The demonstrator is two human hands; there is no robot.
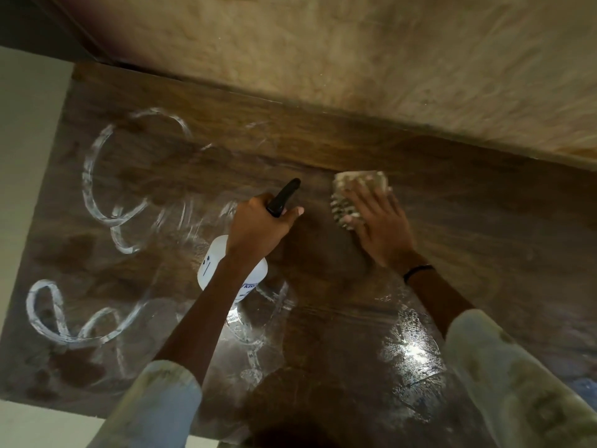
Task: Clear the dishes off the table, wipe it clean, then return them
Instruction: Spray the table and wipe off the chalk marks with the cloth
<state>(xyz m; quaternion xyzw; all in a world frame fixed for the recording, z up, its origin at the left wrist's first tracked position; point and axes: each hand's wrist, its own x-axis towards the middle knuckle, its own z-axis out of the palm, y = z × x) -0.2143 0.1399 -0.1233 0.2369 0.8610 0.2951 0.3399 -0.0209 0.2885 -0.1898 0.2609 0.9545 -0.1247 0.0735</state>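
At frame centre, the left hand (pixel 258 221) grips a white spray bottle (pixel 232 270) over the wooden counter (pixel 484 227). Just right, the right hand (pixel 378 221) presses flat, fingers spread, on a folded cloth (pixel 358 182); white streaks (pixel 93 176) loop at left.

Dim, warm light around me. A hard white glare sits on the wet bench (pixel 410 347) beside my right sleeve (pixel 517 392). Edges bend; the wall (pixel 355 59) beyond smears with blur.

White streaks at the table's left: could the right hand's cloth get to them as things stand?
Probably yes, awkwardly: the table is bare, but the left hand with its spray bottle lies between the right hand and the streaks.
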